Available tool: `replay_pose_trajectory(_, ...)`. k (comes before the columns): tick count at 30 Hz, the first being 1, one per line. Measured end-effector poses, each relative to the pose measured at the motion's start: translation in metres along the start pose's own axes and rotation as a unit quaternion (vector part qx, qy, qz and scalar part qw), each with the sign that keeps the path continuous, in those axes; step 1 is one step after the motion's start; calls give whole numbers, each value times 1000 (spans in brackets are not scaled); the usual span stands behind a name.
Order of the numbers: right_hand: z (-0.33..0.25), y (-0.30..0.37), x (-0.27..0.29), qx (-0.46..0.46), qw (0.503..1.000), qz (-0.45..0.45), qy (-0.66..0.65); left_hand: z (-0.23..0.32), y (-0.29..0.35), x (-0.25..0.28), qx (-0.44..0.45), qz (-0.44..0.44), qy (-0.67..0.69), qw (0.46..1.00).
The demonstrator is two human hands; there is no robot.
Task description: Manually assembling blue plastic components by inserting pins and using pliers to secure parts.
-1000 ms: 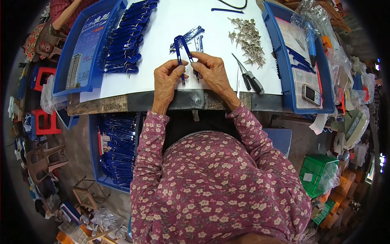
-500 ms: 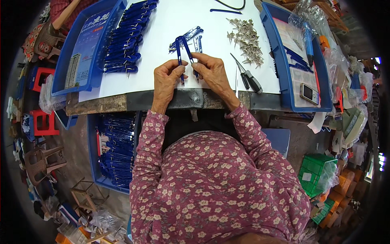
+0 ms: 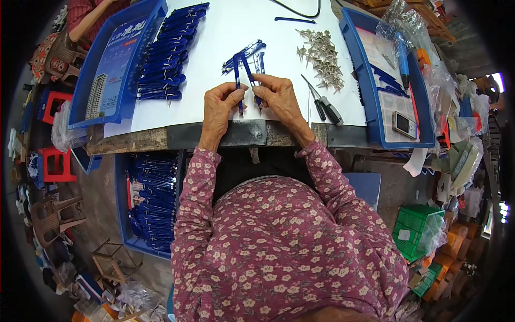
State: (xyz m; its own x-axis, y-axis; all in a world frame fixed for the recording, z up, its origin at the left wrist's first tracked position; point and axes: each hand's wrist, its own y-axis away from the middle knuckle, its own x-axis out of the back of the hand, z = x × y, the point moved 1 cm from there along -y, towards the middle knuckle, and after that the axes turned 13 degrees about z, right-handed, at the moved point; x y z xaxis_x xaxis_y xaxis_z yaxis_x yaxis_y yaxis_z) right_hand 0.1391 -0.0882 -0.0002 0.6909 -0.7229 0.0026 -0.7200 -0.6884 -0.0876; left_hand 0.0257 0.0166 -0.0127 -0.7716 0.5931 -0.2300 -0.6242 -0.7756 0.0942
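A blue V-shaped compass (image 3: 237, 75), with two slim legs joined at the far end, is held above the table's near edge. My left hand (image 3: 216, 111) pinches its left leg between thumb and fingers. The right leg is gripped the same way by my right hand (image 3: 281, 100). Small tips poke out below the fingers, toward me. Just beyond the compass lie several loose blue-and-white strips (image 3: 251, 49) on white paper. Right of my right hand is a screwdriver (image 3: 332, 112) with a grey and black handle, beside another thin black-handled tool.
Small silvery metal parts (image 3: 325, 56) lie heaped at the right. A long pile of blue assembled pieces (image 3: 167, 59) covers the left. Blue trays (image 3: 125, 110) flank the paper; the right tray (image 3: 375, 121) holds a phone (image 3: 404, 125). A filled blue crate (image 3: 126, 214) sits below the table.
The far end of the compass has dipped slightly toward me. Both hands keep their pinch on its legs, and the whole view has shifted a little.
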Motion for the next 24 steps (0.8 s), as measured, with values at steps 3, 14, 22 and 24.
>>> replay_pose_trajectory(3,-1,0,-1,4,1000,2,8,-1,-1,1,5,5,-4,1000)
replay_pose_trajectory(14,-4,1,-1,-4,1000,5,0,1,-2,1,19,-2,-4,1000)
replay_pose_trajectory(22,-8,5,-6,11,1000,14,4,4,1,1,16,-11,23,1000)
replay_pose_trajectory(24,-8,8,-9,20,999,34,31,3,0,1,13,-13,60,998)
